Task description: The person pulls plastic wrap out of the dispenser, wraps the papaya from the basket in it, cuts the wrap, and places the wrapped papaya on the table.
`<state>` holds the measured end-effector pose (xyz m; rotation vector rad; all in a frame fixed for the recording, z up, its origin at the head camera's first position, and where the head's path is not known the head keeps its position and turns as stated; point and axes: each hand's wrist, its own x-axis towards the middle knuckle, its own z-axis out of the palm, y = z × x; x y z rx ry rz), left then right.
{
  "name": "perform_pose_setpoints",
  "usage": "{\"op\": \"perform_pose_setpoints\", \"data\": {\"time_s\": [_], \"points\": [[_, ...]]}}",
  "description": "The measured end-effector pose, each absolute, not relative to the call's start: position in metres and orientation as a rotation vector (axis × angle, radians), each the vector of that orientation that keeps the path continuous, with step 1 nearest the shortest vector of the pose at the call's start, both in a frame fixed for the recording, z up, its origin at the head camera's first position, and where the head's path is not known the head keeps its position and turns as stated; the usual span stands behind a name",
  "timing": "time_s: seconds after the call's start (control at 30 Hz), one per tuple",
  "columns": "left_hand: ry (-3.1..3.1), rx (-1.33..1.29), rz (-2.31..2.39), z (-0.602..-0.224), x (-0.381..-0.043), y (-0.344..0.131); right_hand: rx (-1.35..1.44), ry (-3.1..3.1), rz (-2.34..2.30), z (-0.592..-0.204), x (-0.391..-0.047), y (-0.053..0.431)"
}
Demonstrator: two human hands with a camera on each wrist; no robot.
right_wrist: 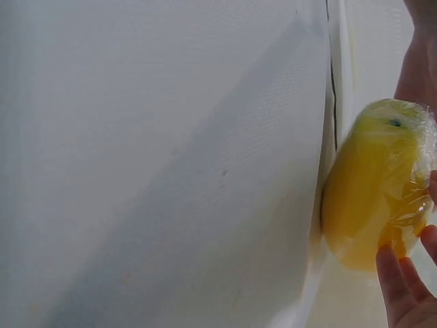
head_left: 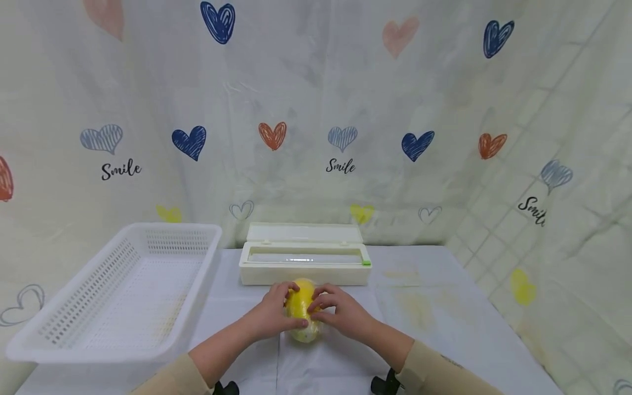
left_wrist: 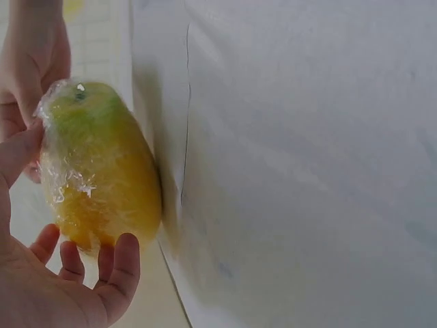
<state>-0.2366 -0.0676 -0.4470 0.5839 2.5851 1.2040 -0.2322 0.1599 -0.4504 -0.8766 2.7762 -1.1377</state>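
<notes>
A yellow oblong fruit point(head_left: 299, 303), greenish at one end and looking like a papaya, lies on the white-covered table. Clear cling film point(left_wrist: 72, 181) covers it, wrinkled and shiny along one side. My left hand point(head_left: 270, 314) holds the fruit from the left, thumb at the near end and fingers curled toward the far end. From the right, my right hand point(head_left: 345, 311) grips its side with bent fingers, the fingertips on the film. In the right wrist view, the fruit point(right_wrist: 369, 198) shows its smoother yellow side. Whether the right fingers pinch loose film cannot be made out.
Just beyond the fruit stands a cream cling film dispenser point(head_left: 306, 276), its lid raised, with a roll inside and a green slider at the right. A white perforated plastic basket point(head_left: 197, 291) sits on the left. A heart-patterned curtain point(head_left: 306, 82) hangs behind the table.
</notes>
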Motion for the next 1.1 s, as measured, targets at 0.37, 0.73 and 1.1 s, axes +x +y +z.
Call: {"op": "perform_pose_setpoints", "data": {"time_s": [0.37, 0.73, 1.1], "points": [[2.623, 0.550, 1.174, -0.441, -0.233, -0.064, -0.913, 2.712, -1.076, -0.447, -0.234, 0.165], [2.617, 0.502, 1.219, -0.445, -0.234, -0.066, -1.047, 2.714, -0.949, -0.442, -0.233, 0.163], [2.600, 0.486, 1.206, -0.447, -0.230, -0.077, -0.822, 2.764, -1.024, -0.444, -0.222, 0.164]]}}
